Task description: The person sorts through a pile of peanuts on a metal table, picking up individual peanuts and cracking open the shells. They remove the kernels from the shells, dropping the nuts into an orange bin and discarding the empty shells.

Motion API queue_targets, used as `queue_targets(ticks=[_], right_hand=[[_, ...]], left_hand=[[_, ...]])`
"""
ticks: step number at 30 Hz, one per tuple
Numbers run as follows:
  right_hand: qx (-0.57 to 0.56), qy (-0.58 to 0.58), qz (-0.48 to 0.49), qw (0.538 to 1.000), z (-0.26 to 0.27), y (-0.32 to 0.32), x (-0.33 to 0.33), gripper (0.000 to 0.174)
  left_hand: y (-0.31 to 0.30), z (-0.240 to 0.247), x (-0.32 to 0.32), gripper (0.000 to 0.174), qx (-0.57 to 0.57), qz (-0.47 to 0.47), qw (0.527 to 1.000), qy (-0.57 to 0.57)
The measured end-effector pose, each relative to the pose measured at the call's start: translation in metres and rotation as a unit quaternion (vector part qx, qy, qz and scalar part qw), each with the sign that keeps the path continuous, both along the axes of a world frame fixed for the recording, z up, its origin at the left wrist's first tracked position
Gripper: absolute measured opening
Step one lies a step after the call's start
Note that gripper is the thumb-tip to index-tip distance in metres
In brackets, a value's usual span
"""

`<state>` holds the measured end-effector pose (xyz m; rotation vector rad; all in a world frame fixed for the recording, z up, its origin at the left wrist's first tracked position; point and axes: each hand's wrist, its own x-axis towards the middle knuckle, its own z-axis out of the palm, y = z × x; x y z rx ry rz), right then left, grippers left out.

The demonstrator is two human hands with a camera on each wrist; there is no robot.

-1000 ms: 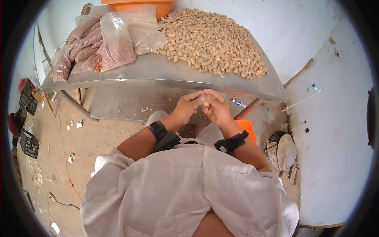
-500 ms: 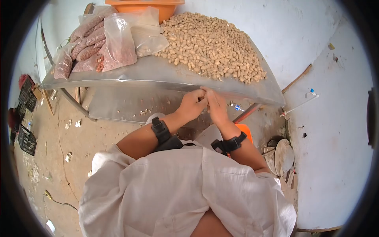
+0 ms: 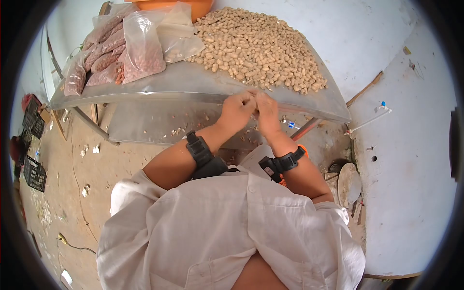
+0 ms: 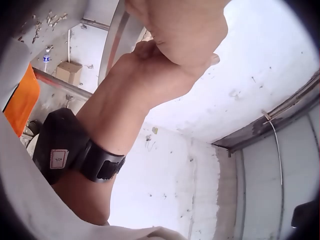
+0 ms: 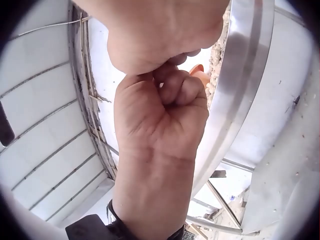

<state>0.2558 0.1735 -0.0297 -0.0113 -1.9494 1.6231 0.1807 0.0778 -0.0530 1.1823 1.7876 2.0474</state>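
Both hands meet, fingertip to fingertip, at the front edge of the metal table [image 3: 193, 79]. My left hand [image 3: 237, 113] has its fingers curled inward, and in the right wrist view its curled fingers [image 5: 182, 90] are tucked against the other hand. My right hand [image 3: 267, 111] bends its fingers toward the left fingertips; in the left wrist view the two hands overlap. The peanut seen between them a second ago is hidden by the fingers now. Just beyond the hands lies a large heap of unshelled peanuts [image 3: 261, 48].
Clear bags of shelled pink peanuts [image 3: 142, 50] lie on the table's left, with an orange basin [image 3: 200, 8] behind. Shell scraps lie on the lower shelf [image 3: 159, 123]. Black crates [image 3: 35, 174] stand on the littered floor at left. A white wall [image 3: 406, 159] borders the right side.
A peanut visible between the fingertips a second ago is hidden now. The right fingers straightened half a second ago and are bent again. Both hands have moved slightly forward, up to the table edge.
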Motion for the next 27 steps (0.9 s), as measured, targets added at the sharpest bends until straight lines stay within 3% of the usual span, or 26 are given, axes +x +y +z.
queue_targets(ticks=[2,5,8,11,14,18,24,27], right_hand=[[-0.006,-0.028,0.029,0.999,0.006,0.0,0.005,0.031],[0.02,-0.057,0.051,0.997,0.014,0.004,0.009,0.033],[0.021,-0.066,0.053,0.996,0.018,0.004,0.009,0.033],[-0.012,-0.039,0.035,0.999,0.017,-0.001,0.01,0.032],[-0.039,0.022,-0.012,0.999,0.008,-0.009,0.007,0.032],[-0.11,0.072,-0.081,0.988,0.005,-0.02,-0.001,0.029],[-0.063,0.119,-0.154,0.979,0.001,-0.01,-0.019,0.025],[-0.192,0.107,-0.092,0.971,0.002,-0.011,-0.017,0.024]], left_hand=[[-0.006,0.02,-0.002,0.022,0.046,-0.093,0.979,-0.178],[-0.006,0.033,-0.003,0.026,0.004,-0.024,0.981,-0.191],[-0.006,0.033,-0.004,0.026,0.001,-0.038,0.982,-0.187],[0.0,0.025,0.002,0.025,0.068,-0.028,0.989,-0.125],[0.005,0.022,0.01,0.026,0.06,0.048,0.996,-0.05],[0.008,0.029,0.018,0.026,0.044,0.069,0.995,-0.058],[0.015,0.027,0.018,0.022,0.03,0.155,0.985,0.063],[0.016,0.027,0.015,0.019,0.013,0.141,0.987,0.071]])
